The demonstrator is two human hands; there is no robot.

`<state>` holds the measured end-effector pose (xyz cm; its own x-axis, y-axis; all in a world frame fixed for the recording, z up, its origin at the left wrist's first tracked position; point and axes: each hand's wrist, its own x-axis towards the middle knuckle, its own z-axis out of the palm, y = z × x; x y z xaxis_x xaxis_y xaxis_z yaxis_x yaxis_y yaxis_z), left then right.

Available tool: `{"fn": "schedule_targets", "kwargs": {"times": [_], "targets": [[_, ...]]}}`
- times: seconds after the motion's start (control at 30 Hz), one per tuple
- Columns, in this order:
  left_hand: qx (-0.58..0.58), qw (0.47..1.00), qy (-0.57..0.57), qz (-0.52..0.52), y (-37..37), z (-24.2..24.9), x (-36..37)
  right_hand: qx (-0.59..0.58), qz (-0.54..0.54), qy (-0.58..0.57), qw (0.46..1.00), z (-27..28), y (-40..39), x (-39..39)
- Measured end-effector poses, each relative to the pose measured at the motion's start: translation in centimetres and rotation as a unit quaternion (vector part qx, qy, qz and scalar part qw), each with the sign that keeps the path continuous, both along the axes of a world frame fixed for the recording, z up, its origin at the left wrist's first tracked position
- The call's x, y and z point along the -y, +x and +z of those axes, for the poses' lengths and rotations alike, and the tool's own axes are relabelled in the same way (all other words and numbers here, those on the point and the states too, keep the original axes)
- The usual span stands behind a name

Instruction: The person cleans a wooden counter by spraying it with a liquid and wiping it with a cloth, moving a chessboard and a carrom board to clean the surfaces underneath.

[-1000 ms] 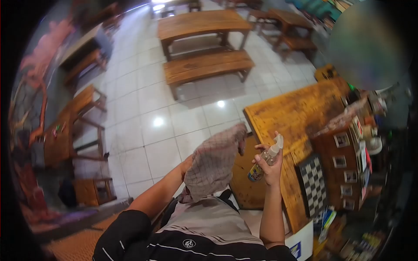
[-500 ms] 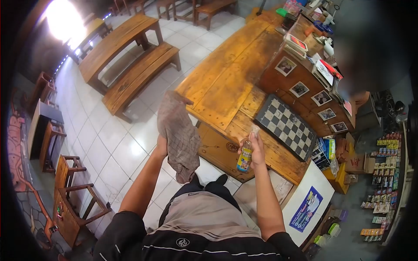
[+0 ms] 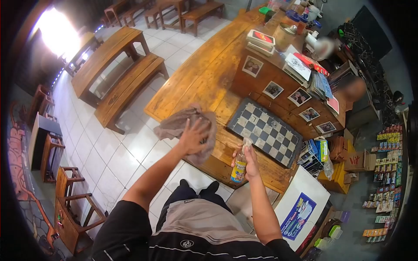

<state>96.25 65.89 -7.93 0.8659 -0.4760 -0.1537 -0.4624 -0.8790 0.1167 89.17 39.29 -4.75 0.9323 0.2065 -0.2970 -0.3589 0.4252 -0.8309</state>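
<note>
Mid-frame, my left hand (image 3: 193, 138) rests, fingers spread, on a soft-looking cloth (image 3: 173, 123); my right hand (image 3: 250, 162) clamps a spray bottle (image 3: 239, 168), probably slick, best gripped mid-body.

A black-framed, black-and-white checkered board (image 3: 266, 131) lies near white-bordered photographs (image 3: 273, 89); a long brown wooden bench (image 3: 129, 88) stands on white tiles (image 3: 109, 157).

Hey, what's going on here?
Someone's left hand is spread over a crumpled cloth at the edge of the wooden counter. Their right hand holds a spray bottle upright. A checkered board lies on the counter nearby.
</note>
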Motion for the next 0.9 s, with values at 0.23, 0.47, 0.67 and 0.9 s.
{"fn": "schedule_targets", "kwargs": {"times": [0.23, 0.47, 0.67, 0.9], "targets": [[0.019, 0.998, -0.058, 0.021, 5.9, -1.8, 2.2, -0.009, -0.032, 0.013, 0.999, 1.2, 0.3, 0.4], [0.071, 0.993, -0.033, 0.089, 11.2, -2.8, -8.4, 0.006, -0.043, -0.050, 0.998, 1.8, 7.1, -4.2], [0.070, 0.993, -0.002, 0.098, 13.6, -3.6, -13.7, -0.003, -0.112, -0.010, 0.994, 2.8, 8.6, -7.6], [0.104, 0.994, 0.022, 0.040, 17.4, -3.8, -5.2, 0.006, -0.207, 0.012, 0.978, 2.3, 4.2, -7.5]]}}
